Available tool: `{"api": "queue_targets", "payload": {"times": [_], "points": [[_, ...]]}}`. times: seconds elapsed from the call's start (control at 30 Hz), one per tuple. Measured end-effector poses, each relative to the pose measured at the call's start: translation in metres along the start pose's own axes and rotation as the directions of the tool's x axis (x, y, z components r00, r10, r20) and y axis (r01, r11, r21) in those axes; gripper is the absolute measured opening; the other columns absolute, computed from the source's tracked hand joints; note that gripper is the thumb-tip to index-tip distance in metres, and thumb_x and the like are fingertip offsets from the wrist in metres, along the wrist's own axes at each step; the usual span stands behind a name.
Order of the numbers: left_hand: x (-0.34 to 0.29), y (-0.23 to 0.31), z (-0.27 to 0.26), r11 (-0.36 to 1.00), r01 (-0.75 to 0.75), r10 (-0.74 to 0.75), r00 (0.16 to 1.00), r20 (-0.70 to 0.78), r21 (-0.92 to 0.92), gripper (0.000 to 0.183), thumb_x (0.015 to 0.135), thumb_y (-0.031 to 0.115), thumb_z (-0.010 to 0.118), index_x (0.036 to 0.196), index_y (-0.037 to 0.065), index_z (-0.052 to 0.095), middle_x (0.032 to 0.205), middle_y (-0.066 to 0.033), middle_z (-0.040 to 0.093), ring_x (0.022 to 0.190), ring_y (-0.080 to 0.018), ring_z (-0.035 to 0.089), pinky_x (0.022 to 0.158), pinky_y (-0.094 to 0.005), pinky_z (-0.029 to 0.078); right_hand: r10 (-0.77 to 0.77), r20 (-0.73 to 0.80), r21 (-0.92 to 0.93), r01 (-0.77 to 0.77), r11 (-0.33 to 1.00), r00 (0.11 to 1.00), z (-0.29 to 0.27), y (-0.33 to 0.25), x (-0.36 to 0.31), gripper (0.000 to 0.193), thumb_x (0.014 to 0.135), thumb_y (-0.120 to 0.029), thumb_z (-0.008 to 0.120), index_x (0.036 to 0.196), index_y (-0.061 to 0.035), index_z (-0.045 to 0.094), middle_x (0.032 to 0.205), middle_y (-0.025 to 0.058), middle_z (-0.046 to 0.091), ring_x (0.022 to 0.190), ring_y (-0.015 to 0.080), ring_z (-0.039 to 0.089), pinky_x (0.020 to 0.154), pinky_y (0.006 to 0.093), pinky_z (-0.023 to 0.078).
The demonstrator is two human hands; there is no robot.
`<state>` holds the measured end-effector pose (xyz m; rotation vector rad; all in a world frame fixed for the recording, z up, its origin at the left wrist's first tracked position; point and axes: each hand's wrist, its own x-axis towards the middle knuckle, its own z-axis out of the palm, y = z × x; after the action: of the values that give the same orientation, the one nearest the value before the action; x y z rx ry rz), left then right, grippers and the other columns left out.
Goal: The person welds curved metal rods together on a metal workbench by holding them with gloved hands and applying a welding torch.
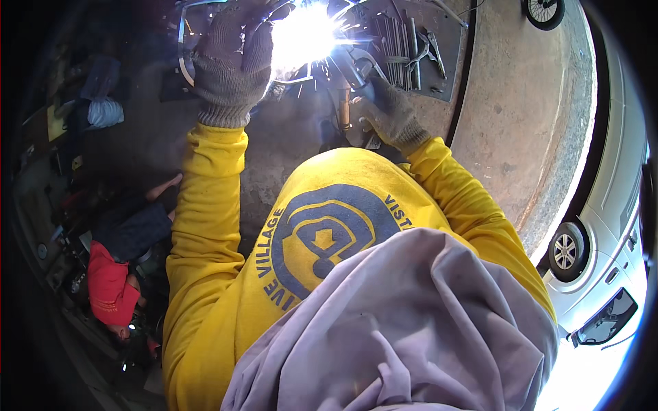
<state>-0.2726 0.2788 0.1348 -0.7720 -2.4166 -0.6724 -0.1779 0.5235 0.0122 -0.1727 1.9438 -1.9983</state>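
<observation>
A white welding arc [305, 38] glares at the top middle and throws sparks. Close to its left, my left hand [233, 65] wears a grey knitted glove. Its fingers curl together, but what they hold is lost in shadow and glare. From the right, my gloved right hand [394, 116] is closed around the handle of a welding torch [348, 68], whose tip disappears into the light. A bent metal rod frame [182, 51] shows beside my left hand. Below the torch stands a brass-coloured cylindrical piece [344, 113].
Several thin metal rods [396, 51] and locking pliers [430, 55] lie on a dark metal plate [449, 34]. A person in a red shirt [113, 284] is at the left. A white car [603, 205] stands at the right, with a spoked wheel [545, 8] at the top.
</observation>
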Motion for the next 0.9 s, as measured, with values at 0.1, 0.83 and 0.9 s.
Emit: {"api": "queue_targets", "payload": {"times": [0.1, 0.83, 0.9], "points": [[-0.005, -0.003, 0.002, 0.993, 0.082, -0.083, 0.997, -0.006, -0.082, 0.032, 0.097, 0.018, 0.062, 0.125, 0.004, 0.065, 0.108, -0.0134, 0.072, 0.096, -0.0246, 0.07, 0.085, -0.0359, 0.055, 0.075, 0.038, 0.013, -0.076, 0.997, 0.996, -0.002, -0.003, -0.001, 0.052, 0.096, -0.026, 0.065, 0.138, -0.003, 0.047, 0.096, 0.0079, 0.063, 0.068, 0.01, 0.061, 0.061, 0.0263, 0.053], [-0.003, 0.003, 0.002, 0.959, 0.175, -0.178, 0.984, 0.008, -0.225, 0.033, 0.097, 0.018, 0.064, 0.124, -0.001, 0.063, 0.113, -0.0141, 0.07, 0.102, -0.0233, 0.068, 0.09, -0.0353, 0.052, -0.315, 0.077, -0.417, 0.318, 0.852, 0.946, -0.006, 0.049, 0.005, 0.056, 0.096, -0.032, 0.068, 0.14, -0.0026, 0.048, 0.098, 0.0048, 0.062, 0.077, 0.0101, 0.059, 0.067, 0.027, 0.051], [-0.006, -0.01, 0.006, 0.887, 0.266, -0.286, 0.958, 0.003, -0.378, 0.031, 0.096, 0.015, 0.064, 0.123, -0.001, 0.063, 0.114, -0.0122, 0.07, 0.105, -0.0224, 0.067, 0.093, -0.0348, 0.052, -0.476, 0.268, -0.81, 0.464, 0.36, 0.838, -0.003, 0.047, 0.001, 0.054, 0.091, -0.027, 0.068, 0.136, -0.002, 0.05, 0.108, 0.0121, 0.063, 0.096, 0.0204, 0.061, 0.085, 0.0338, 0.049]]}}
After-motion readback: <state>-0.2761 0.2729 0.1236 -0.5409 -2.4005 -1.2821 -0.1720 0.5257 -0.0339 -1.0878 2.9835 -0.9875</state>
